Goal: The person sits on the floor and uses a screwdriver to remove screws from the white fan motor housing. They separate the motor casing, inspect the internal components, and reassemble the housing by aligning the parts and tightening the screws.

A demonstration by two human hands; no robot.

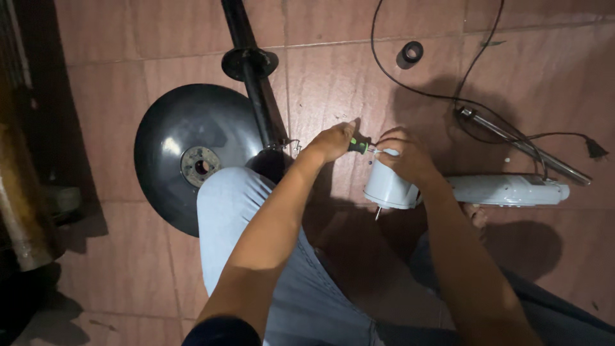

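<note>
We see the left hand (332, 141) closed around the black-and-green handle of a screwdriver (360, 145), its tip set against the top of a pale grey plastic fan motor housing (389, 187). The right hand (409, 156) grips that housing from above, holding it over the reddish tiled floor (525, 57). A round black metal base plate (186, 154) with its black pole (246, 57) lies to the left, near a blue-jeaned knee (224, 205). A black power cord (448, 96) trails behind.
</note>
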